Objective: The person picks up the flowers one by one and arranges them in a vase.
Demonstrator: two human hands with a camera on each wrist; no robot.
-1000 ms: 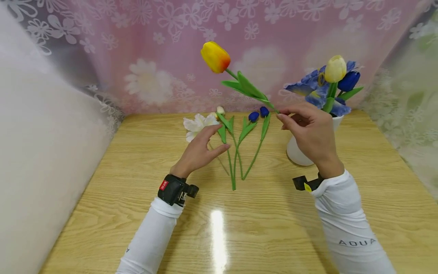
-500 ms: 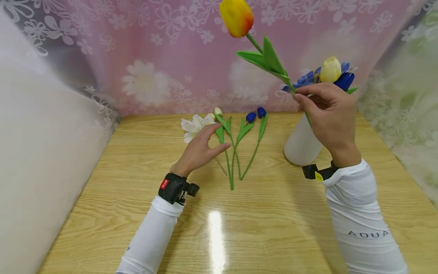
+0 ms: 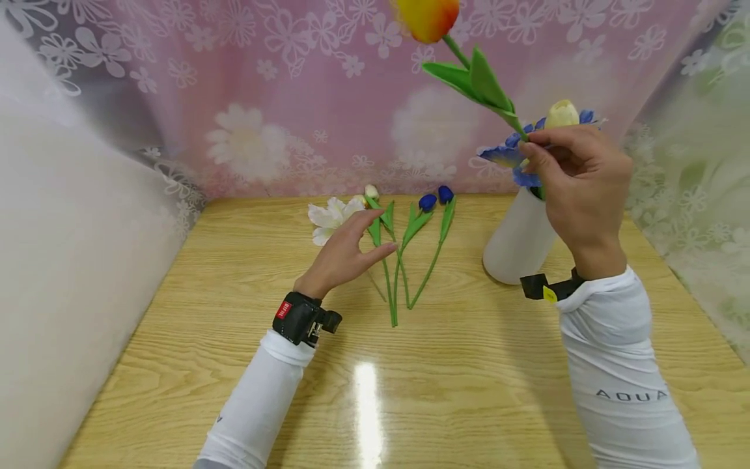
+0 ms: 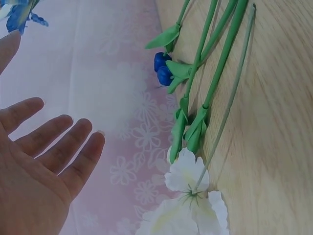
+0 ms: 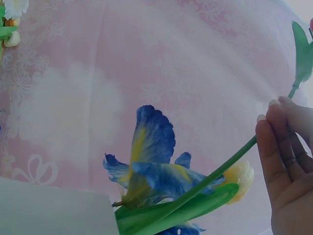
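My right hand pinches the green stem of a yellow-orange tulip between thumb and fingertips. The tulip leans left, its bloom cut off by the top of the head view. In the right wrist view the stem slopes toward the mouth of the white vase; I cannot tell whether its end is inside. The vase holds a blue iris and a pale yellow tulip, partly hidden by the hand. My left hand, fingers spread and holding nothing, hovers near a white flower.
Several flowers lie on the wooden table: two dark blue tulips and a whitish tulip among them, their stems crossing. A pink floral curtain hangs behind the table. A white surface stands along the left side.
My right hand has moved up and to the right, carrying the tulip over to the vase. The left hand has stayed nearly still.
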